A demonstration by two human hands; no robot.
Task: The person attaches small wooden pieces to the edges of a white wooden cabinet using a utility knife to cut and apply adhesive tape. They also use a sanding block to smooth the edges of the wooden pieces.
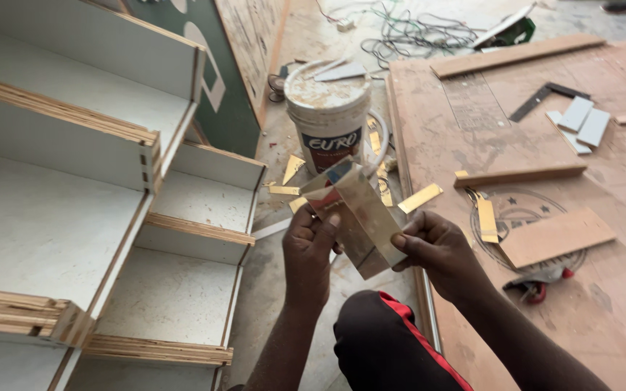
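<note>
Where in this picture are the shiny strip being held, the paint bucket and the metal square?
shiny strip (367, 210), head view, middle of its reflective face.
paint bucket (327, 119), head view, upper side wall.
metal square (541, 98), head view, dark blade.

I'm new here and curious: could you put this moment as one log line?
left hand: grips shiny metal strip | right hand: pinches strip's edge | beyond: paint bucket | right: wooden board

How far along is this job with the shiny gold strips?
Done, it seems: the white shelf unit stands assembled, and gold strips lie cut on the floor. In hand: the left hand and right hand hold a mirror-like strip between them. Left, probably: the shelf's front edges still show bare plywood, and loose strips remain beside the bucket.
</note>
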